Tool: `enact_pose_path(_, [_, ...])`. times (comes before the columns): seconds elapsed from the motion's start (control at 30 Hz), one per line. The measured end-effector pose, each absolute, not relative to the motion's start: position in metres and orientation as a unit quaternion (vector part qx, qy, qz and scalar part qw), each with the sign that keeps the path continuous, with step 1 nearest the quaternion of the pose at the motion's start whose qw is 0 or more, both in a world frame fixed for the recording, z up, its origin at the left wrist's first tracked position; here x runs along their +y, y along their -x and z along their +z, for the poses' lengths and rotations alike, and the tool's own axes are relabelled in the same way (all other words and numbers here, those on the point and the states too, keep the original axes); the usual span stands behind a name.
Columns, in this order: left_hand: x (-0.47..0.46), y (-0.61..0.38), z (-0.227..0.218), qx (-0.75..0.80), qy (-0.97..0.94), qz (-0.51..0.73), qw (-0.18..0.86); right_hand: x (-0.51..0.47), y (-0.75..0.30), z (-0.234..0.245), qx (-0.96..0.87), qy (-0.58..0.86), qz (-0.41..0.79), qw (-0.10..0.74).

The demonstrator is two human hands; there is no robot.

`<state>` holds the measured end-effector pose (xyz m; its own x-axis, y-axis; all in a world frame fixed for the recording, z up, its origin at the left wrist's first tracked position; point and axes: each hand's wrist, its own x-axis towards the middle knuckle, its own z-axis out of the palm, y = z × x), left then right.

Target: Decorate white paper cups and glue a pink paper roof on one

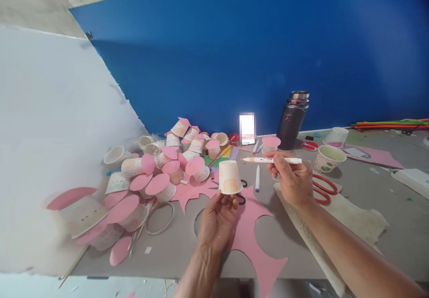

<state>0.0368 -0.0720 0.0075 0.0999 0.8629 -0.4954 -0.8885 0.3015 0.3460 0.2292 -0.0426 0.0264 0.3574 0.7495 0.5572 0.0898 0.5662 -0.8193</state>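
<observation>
My left hand (217, 220) holds a small upside-down paper cup (229, 177) by its rim, fingers closed on it. Orange marks show on the cup's side. My right hand (292, 178) is closed on a white marker pen (272, 160) with an orange tip pointing left, level with the cup's top and a little to its right. Both hands hover above the grey table (174, 244), over a sheet of pink paper (258, 240) with round holes cut out.
A heap of cups with pink paper discs (161, 173) lies at the left. Red scissors (323, 188), a patterned cup (328, 158), a dark flask (292, 119), loose pens (257, 178), a tape ring (160, 217) and a cloth (348, 222) surround the hands. A blue board stands behind.
</observation>
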Motion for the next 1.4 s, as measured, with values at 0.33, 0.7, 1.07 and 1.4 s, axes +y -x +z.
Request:
enact_pose_path(0.33, [-0.074,-0.038,0.009,0.313,0.014,0.607,0.73,-0.051,-0.227,0.031,-0.535,0.37,0.295,0.7])
enact_pose_path(0.7, [-0.077,-0.04,0.001,0.322,-0.037,0.632,0.704,-0.067,-0.22,0.031,-0.664,0.39,0.168,0.615])
enact_pose_path(1.07, [-0.078,-0.038,-0.006,0.308,-0.084,0.635,0.704,-0.064,-0.215,0.036,-0.679,0.388,0.086,0.617])
enact_pose_path(1.4, [-0.079,-0.037,-0.009,0.305,-0.099,0.634,0.703,-0.063,-0.215,0.036,-0.689,0.392,0.069,0.606])
